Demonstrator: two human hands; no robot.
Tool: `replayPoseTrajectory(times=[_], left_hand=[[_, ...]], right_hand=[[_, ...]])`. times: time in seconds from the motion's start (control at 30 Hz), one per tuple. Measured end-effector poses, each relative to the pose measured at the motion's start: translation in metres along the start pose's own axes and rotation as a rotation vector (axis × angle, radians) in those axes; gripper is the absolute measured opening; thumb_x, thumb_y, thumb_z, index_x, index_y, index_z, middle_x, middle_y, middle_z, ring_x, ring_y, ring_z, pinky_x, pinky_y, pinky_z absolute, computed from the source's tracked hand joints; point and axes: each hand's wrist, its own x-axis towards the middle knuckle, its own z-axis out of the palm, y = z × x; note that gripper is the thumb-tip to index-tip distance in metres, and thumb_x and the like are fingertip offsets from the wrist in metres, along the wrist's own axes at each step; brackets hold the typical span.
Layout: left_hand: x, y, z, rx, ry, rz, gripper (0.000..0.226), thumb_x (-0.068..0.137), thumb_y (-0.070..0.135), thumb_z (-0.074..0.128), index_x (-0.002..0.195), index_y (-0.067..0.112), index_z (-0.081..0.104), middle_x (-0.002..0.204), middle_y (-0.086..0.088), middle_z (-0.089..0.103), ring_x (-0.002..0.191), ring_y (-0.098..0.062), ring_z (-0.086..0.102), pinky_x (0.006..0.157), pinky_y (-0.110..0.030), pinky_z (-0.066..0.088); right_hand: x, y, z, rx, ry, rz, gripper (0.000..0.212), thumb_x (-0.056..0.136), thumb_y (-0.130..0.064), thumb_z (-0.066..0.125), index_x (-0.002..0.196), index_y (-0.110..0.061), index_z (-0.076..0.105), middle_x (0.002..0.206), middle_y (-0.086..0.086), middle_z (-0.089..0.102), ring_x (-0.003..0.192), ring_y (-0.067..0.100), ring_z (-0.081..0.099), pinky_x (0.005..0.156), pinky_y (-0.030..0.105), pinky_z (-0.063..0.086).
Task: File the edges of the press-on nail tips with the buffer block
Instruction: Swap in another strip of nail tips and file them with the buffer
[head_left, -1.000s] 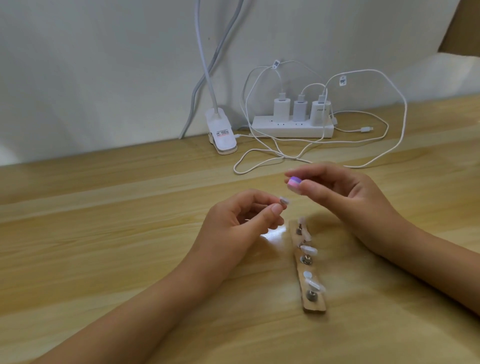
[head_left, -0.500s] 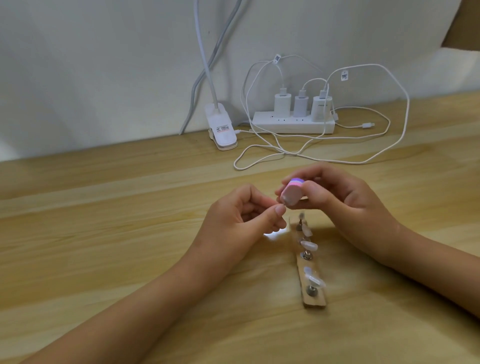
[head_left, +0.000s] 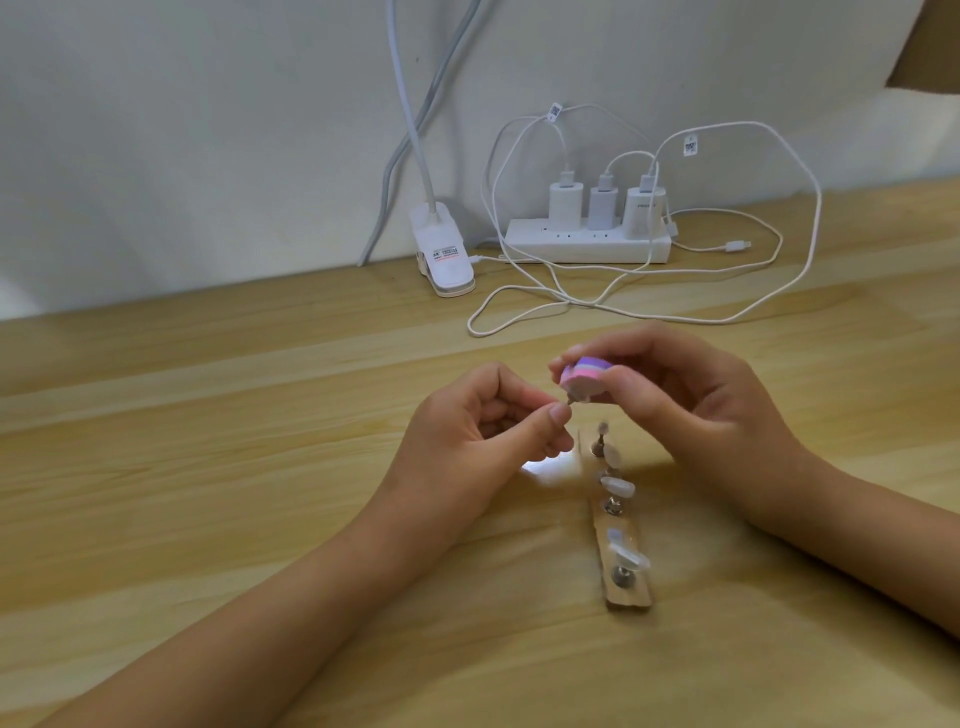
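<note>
**Filing one nail tip, held between two hands**

Head view: the left hand (head_left: 467, 436) is curled, with thumb and forefinger pinched together on a small nail tip (head_left: 572, 400) that the fingertips mostly hide. The right hand (head_left: 701, 405) is clamped on the buffer block (head_left: 584, 376), a pink-and-purple pad whose lower face touches the exposed edge of that tip. Both hands hover above the tabletop (head_left: 208, 467). Just below them lies a cardboard strip (head_left: 626, 595) set with metal studs. Further nail tips (head_left: 617, 487) sit on it, and I cannot tell whether any of them are finished.

To do this step well, I judge the pinch should be firm and close to the edge, so the thin plastic does not flex or flick away. Strokes with the block ought to be short, light and along the edge, with the tip turned between the fingertips to reach each side. Pressing hard risks flattening the curve or bending the tip. A power strip (head_left: 587, 243) and a clip lamp (head_left: 444, 257) stand well apart, by the wall.
</note>
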Motion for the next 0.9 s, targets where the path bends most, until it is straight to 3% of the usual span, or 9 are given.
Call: replayPoseTrajectory(times=[0.13,0.27,0.43,0.57,0.7,0.9], left_hand=[[0.0,0.0005,-0.0005,0.003,0.009,-0.004,0.015,0.079,0.022,0.071,0.083,0.01,0.065,0.071,-0.004,0.074,0.067,-0.009,0.071,0.062,-0.015,0.051],[0.001,0.0022,-0.0011,0.001,0.024,-0.006,0.016,0.08,0.025,0.07,0.088,0.012,0.066,0.073,-0.004,0.074,0.069,-0.011,0.071,0.064,-0.016,0.051],[0.0031,0.0015,-0.0011,-0.001,-0.014,-0.045,0.015,0.081,0.025,0.069,0.09,0.015,0.074,0.073,0.001,0.073,0.07,-0.006,0.068,0.067,-0.014,0.051],[0.0042,-0.0023,-0.0028,-0.037,-0.001,-0.077,0.007,0.087,0.012,0.068,0.09,0.009,0.073,0.075,-0.003,0.075,0.073,-0.008,0.071,0.068,-0.014,0.052],[0.005,-0.0009,-0.0034,-0.065,0.007,-0.063,0.014,0.081,0.021,0.068,0.09,0.01,0.071,0.079,-0.005,0.075,0.075,-0.01,0.071,0.069,-0.015,0.052],[0.0055,-0.0016,-0.0019,-0.097,0.011,-0.03,0.002,0.075,0.025,0.07,0.077,0.026,0.07,0.077,-0.003,0.075,0.074,-0.01,0.071,0.07,-0.019,0.054]], right_hand=[[0.001,-0.0006,0.0006,-0.001,-0.007,-0.005,0.02,0.087,-0.023,0.069,0.104,-0.012,0.069,0.104,0.006,0.071,0.103,0.016,0.069,0.085,0.027,0.056],[0.0025,0.0002,0.0001,-0.285,-0.028,-0.294,0.023,0.087,-0.014,0.07,0.108,-0.007,0.064,0.112,0.01,0.06,0.108,0.023,0.062,0.093,0.029,0.052],[0.0039,0.0046,-0.0031,-0.539,-0.044,-0.442,0.024,0.084,-0.014,0.074,0.105,-0.005,0.067,0.112,0.009,0.059,0.109,0.018,0.058,0.096,0.028,0.043],[0.0054,0.0048,-0.0022,-0.512,0.017,-0.391,0.024,0.083,-0.011,0.072,0.105,-0.008,0.065,0.109,0.007,0.058,0.107,0.014,0.058,0.096,0.024,0.043],[0.0049,0.0048,-0.0017,-0.534,-0.006,-0.401,0.026,0.084,-0.012,0.074,0.108,-0.006,0.067,0.109,0.008,0.057,0.107,0.012,0.057,0.097,0.022,0.04],[0.0061,0.0052,-0.0014,-0.498,0.0,-0.374,0.023,0.084,-0.013,0.074,0.106,-0.008,0.069,0.106,0.008,0.056,0.103,0.011,0.058,0.096,0.023,0.043]])
